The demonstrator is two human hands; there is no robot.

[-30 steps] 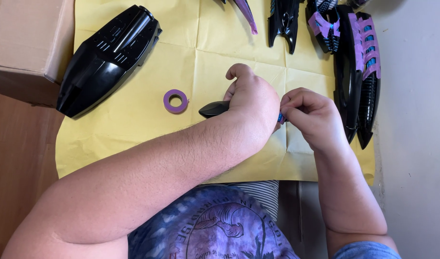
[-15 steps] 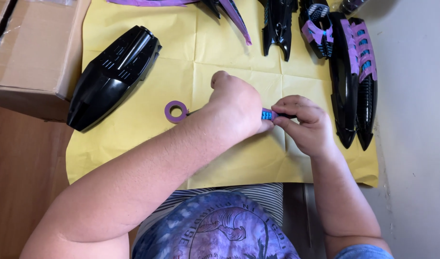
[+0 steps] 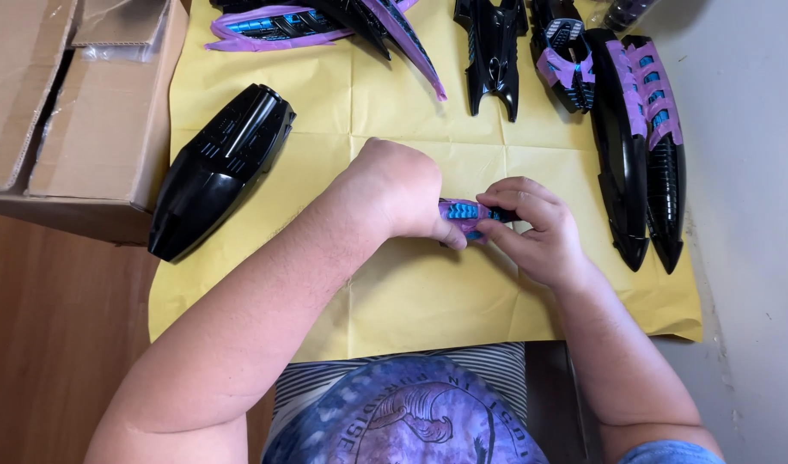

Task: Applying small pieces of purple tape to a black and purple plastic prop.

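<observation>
1. My left hand (image 3: 394, 193) is closed around one end of a small black plastic piece with shiny blue ribs and purple tape (image 3: 464, 214). My right hand (image 3: 531, 232) pinches the other end with its fingertips. The piece sits between my hands, just above the yellow paper sheet (image 3: 428, 301) on the counter.
2. The small piece already has purple tape on part of it, but some blue ribs are bare, so I think it is only partly covered.
3. Two long pointed black shells with purple tape strips (image 3: 639, 146) lie on my right and look done. A curved black part edged in purple (image 3: 325, 21) lies at the top.
4. A big smooth glossy black plastic shell (image 3: 218, 167) on my left has no tape at all, so it looks untouched.
5. A brown cardboard box (image 3: 76, 112) sits beside the paper. It looks rough and dull, and the plastic parts look hard and shiny.
</observation>
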